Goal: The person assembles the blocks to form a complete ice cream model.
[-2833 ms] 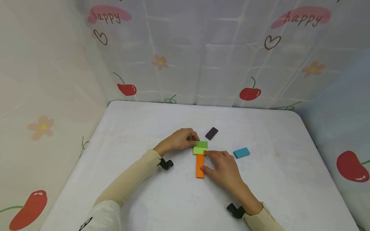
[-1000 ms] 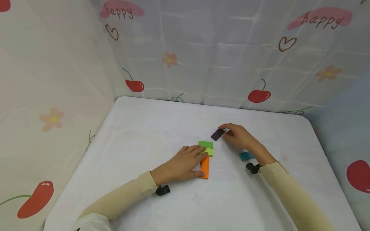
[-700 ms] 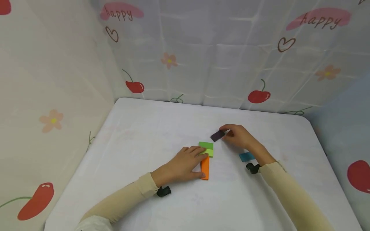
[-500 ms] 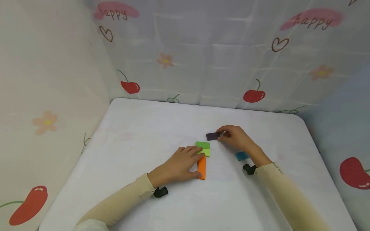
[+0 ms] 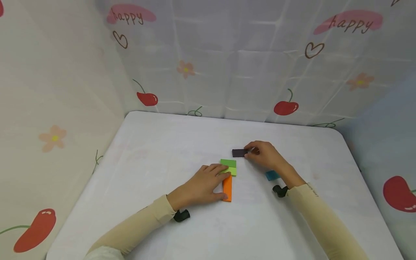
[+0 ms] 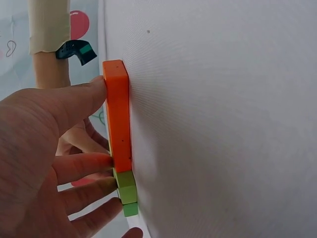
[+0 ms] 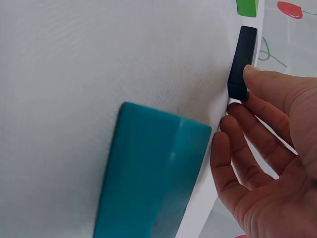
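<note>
My left hand (image 5: 203, 186) lies with fingers spread over the row of blocks, thumb on the orange block (image 5: 227, 189) and fingertips on the light green block (image 5: 232, 171). Behind that, a darker green block (image 5: 228, 163) touches the light green one. The left wrist view shows the orange block (image 6: 118, 114) end to end with the green ones. My right hand (image 5: 264, 155) pinches the right end of a dark, nearly black block (image 5: 238, 153) between thumb and fingers, just behind the green blocks. In the right wrist view the thumb presses on the dark block (image 7: 242, 59).
A blue block (image 5: 272, 175) lies on the white table (image 5: 162, 144) under my right forearm, partly covered in the head view. It looms large in the right wrist view. Printed curtains (image 5: 208, 65) stand around the table. Each wrist carries a small black camera (image 5: 280, 191).
My left hand moved from beside the green blocks onto the row. The right hand left the orange block, took hold of the dark block and turned it from slanted to nearly level, shifting it slightly left.
</note>
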The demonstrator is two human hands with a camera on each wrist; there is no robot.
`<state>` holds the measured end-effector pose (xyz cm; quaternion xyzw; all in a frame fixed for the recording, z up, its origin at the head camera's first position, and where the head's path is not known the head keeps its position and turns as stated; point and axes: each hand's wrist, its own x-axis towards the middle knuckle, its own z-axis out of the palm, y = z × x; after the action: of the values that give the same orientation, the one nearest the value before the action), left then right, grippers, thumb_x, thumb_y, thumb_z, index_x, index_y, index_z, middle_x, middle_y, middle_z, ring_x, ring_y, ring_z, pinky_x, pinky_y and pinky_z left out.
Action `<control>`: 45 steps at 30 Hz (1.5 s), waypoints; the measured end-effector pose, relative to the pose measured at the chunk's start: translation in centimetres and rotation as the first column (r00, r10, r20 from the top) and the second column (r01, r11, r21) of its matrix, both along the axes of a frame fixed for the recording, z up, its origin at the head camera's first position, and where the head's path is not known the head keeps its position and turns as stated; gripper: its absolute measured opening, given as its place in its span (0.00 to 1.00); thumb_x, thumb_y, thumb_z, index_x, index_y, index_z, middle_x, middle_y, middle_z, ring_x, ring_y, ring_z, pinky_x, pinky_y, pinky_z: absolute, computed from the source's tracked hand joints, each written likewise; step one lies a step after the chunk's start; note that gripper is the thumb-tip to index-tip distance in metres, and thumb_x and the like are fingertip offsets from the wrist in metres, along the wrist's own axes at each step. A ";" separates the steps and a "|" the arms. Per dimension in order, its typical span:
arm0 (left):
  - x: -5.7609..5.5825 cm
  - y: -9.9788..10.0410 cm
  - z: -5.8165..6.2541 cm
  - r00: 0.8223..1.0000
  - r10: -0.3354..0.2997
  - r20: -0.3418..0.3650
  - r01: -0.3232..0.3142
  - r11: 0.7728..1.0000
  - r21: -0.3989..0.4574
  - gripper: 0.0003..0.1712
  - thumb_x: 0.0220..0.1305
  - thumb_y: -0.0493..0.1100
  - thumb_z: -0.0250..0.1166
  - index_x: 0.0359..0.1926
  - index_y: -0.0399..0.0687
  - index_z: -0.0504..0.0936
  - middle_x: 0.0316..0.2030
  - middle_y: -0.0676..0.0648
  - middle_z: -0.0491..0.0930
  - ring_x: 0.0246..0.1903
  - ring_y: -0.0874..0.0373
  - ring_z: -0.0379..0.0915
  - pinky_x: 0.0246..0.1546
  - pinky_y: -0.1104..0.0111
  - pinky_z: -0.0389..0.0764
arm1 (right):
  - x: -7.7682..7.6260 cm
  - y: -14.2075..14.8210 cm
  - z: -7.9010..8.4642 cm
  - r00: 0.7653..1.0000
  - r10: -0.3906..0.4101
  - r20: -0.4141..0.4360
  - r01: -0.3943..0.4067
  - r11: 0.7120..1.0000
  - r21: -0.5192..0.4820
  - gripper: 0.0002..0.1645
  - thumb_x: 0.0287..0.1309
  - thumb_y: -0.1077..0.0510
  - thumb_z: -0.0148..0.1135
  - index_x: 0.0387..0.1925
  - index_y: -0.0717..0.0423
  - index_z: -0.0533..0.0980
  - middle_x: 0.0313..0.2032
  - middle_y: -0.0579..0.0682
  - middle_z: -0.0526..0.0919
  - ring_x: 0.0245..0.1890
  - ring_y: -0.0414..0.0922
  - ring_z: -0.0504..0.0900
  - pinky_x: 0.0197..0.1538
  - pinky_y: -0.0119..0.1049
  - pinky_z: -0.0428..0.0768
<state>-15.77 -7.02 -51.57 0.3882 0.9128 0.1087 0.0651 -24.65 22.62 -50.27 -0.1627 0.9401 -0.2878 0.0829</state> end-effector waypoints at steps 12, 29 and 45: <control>0.0 -0.1 0.1 1.000 0.002 0.014 -0.002 1.000 0.003 0.44 0.71 0.70 0.66 0.79 0.57 0.71 0.81 0.51 0.65 0.82 0.53 0.58 0.76 0.51 0.69 | 0.0 -0.7 -0.2 1.000 0.018 0.001 -0.018 1.000 -0.023 0.20 0.69 0.54 0.72 0.59 0.55 0.86 0.56 0.56 0.89 0.52 0.53 0.86 0.62 0.55 0.86; -0.2 -0.3 0.0 1.000 0.003 0.014 -0.003 1.000 0.010 0.44 0.71 0.70 0.66 0.79 0.57 0.71 0.81 0.50 0.65 0.82 0.52 0.58 0.76 0.51 0.69 | 0.0 -2.1 -0.4 0.998 0.047 -0.039 -0.049 0.998 -0.030 0.18 0.69 0.53 0.73 0.57 0.53 0.87 0.54 0.54 0.91 0.50 0.51 0.86 0.59 0.52 0.86; -0.2 -0.3 -0.1 1.000 0.005 0.028 -0.006 1.000 0.016 0.44 0.71 0.70 0.65 0.79 0.57 0.71 0.82 0.50 0.64 0.83 0.52 0.57 0.77 0.51 0.68 | 0.1 -3.3 -0.5 0.996 0.079 -0.031 -0.081 0.994 -0.076 0.17 0.70 0.55 0.72 0.57 0.54 0.87 0.52 0.53 0.91 0.46 0.47 0.87 0.54 0.46 0.86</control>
<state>-15.98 -7.31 -51.64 0.3846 0.9120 0.1216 0.0744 -24.56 19.35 -50.78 -0.2072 0.9222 -0.3180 0.0748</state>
